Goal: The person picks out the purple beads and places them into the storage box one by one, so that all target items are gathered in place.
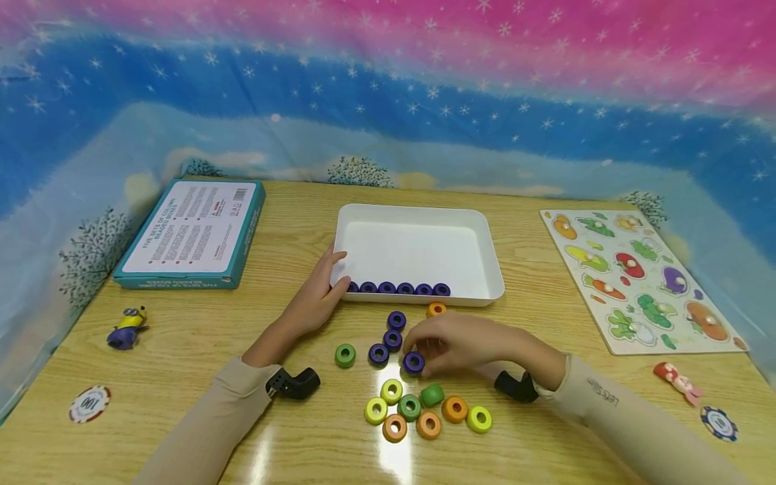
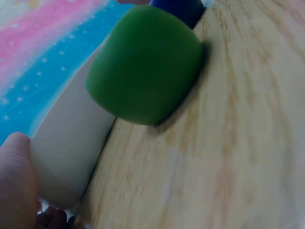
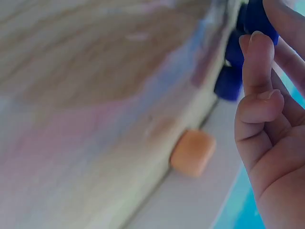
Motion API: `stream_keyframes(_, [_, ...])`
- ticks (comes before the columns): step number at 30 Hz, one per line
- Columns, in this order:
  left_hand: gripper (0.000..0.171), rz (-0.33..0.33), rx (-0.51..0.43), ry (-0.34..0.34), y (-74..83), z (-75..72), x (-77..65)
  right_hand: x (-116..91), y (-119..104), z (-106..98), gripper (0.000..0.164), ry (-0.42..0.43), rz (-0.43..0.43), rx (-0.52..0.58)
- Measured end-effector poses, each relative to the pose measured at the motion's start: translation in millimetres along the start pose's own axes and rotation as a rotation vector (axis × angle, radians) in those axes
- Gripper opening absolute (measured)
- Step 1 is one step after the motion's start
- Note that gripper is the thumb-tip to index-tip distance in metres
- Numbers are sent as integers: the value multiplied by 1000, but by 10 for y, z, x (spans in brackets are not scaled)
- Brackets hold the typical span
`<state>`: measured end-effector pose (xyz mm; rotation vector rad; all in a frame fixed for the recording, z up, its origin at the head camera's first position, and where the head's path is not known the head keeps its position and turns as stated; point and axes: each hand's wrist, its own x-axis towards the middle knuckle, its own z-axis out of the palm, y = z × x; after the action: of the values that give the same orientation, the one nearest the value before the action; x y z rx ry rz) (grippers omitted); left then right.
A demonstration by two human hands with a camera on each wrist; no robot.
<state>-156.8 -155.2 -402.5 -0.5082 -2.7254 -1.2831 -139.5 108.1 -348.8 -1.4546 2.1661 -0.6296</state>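
Observation:
A white tray (image 1: 418, 252) stands mid-table with a row of purple beads (image 1: 405, 288) along its near inner wall. My left hand (image 1: 318, 286) grips the tray's left side near the front corner, its thumb over the rim. In front of the tray, my right hand (image 1: 461, 342) pinches a purple ring-shaped bead (image 1: 414, 364) between thumb and fingers; the right wrist view shows this bead (image 3: 261, 21) at the fingertips. Left of it lie three more purple beads (image 1: 393, 339). An orange bead (image 1: 436, 310) sits by the tray's front wall, partly behind the right hand.
Nearer me lie several yellow, green and orange beads (image 1: 429, 425), with one green bead (image 1: 345, 355) apart on the left. A teal box (image 1: 190, 232) and a minion figure (image 1: 127, 329) stand left; a vegetable puzzle board (image 1: 642, 283), a small figure (image 1: 679, 382) and poker chip (image 1: 719, 424) lie right.

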Motion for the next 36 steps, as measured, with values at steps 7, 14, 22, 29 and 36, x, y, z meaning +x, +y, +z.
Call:
stream_keyframes(7, [44, -1, -6, 2, 9, -4, -4, -272, 113, -201, 31, 161, 90, 23])
stream_keyframes(14, [45, -3, -2, -3, 4, 1, 1, -512, 303, -381, 30, 372, 225, 23])
stream_keyframes(22, [44, -2, -9, 1, 6, 1, -3, -514, 495, -481, 29, 480, 305, -43])
stream_keyframes(29, [46, -8, -10, -12, 7, 3, -2, -440, 625, -483, 30, 406, 380, -106])
stream_keyframes(36, [45, -13, -1, -11, -2, 0, -7, -371, 639, -501, 25, 315, 419, -167])
